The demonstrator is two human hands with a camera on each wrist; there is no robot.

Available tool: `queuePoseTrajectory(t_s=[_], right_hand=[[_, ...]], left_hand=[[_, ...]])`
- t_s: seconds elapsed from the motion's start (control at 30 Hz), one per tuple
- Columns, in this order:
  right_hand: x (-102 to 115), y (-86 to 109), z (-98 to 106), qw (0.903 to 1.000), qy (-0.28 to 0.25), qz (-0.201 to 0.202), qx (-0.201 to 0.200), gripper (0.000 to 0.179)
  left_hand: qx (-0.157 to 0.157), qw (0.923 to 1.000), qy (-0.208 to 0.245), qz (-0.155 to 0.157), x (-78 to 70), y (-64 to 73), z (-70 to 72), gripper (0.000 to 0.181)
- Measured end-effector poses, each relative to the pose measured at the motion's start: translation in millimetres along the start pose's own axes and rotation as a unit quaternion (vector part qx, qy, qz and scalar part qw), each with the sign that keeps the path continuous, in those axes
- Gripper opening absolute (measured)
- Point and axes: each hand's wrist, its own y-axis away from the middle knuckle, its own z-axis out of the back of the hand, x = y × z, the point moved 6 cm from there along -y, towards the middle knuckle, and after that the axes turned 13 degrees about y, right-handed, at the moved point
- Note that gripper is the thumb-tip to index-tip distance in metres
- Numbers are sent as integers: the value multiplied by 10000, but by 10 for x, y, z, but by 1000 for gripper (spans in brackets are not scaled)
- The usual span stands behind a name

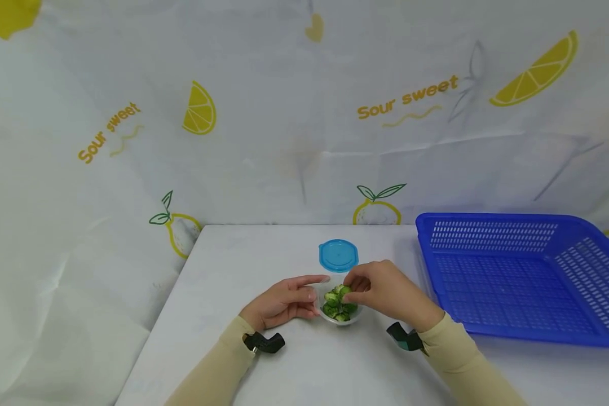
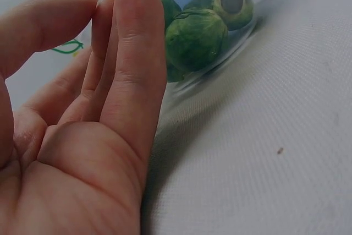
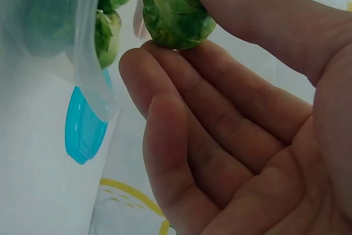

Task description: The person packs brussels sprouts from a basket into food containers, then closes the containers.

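Note:
A clear plastic container (image 1: pixel 341 323) with several Brussels sprouts (image 1: pixel 332 304) in it stands on the white table. My left hand (image 1: pixel 286 301) holds its left side, with the thumb near the rim and long, fairly straight fingers against the wall. Green sprouts (image 2: pixel 196 39) show through that wall in the left wrist view. Over the container's right side, my right hand (image 1: pixel 385 287) pinches one Brussels sprout (image 3: pixel 179 12) between thumb and fingertips. The right wrist view has this sprout close beside the container's rim (image 3: pixel 91 42).
A blue lid (image 1: pixel 338 255) lies flat just behind the container. On the right, a large blue plastic basket (image 1: pixel 512 332) sits near the right forearm. A lemon-print sheet (image 1: pixel 264 113) hangs behind the table. Each wrist wears a black strap device (image 1: pixel 264 342).

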Motion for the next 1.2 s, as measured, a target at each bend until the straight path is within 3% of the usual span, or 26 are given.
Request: queuePoseTrajectory(t_s=[0.37,1.0,1.2], right_hand=[[37,32,-153,9999,90,133,13,18],[84,36,-208,9996,106,238,113,15],[21,9,-124,9995,235,102,-175,10]], left_hand=[[44,10000,85,4,15,18,-6,53],[70,10000,57,1,-8,8,0,55],[136,9999,37,-21,-8,3,4,55]])
